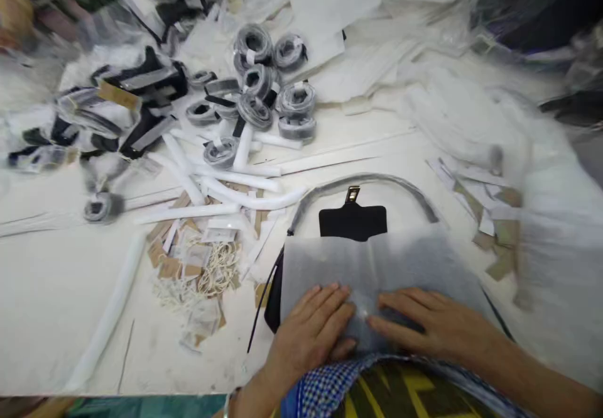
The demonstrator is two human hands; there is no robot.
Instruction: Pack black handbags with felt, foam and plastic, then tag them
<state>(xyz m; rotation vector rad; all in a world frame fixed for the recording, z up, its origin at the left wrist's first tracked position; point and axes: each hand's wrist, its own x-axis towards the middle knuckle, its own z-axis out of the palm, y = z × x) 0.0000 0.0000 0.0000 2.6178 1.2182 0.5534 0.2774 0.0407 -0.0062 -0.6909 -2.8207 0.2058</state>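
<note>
Head cam: black handbag (273, 303) is lying on the white surface (51, 280) directly in front of the person, mostly hidden under a thin, grey, translucent sheet (414, 258). L hand (313, 327) and R hand (424, 319) are both resting on the sheet over the bag, fingers extended, gripping nothing.

Poss. trouble: sheet is looking loose & creased mid-bag, so uneven pressure could be wrinkling or tearing it. The gold-coloured metal clasp (352, 194) is standing bare beyond the sheet's far edge, so folding it onto the bag w/o cover could be marking the black. The tangled, cream string bundle (221, 268) is sitting just L of the bag; the thin black cord (257, 325) at the bag's L side could be snagging there.

Counts: 1 bag, 1 clasp, 1 black, tab-shaped flap (353, 222), 1 arched, grey-wrapped handle (362, 179) at the bag's far side. Beyond & L of the bag, approx. 12 grey, plastic-wrapped coils (296, 99) are lying w/ approx. 9 white foam tubes (259, 201); overlap's hiding exact nos. R of the bag, brown-and-white cards (494, 217) are overlapping too much to count.
</note>
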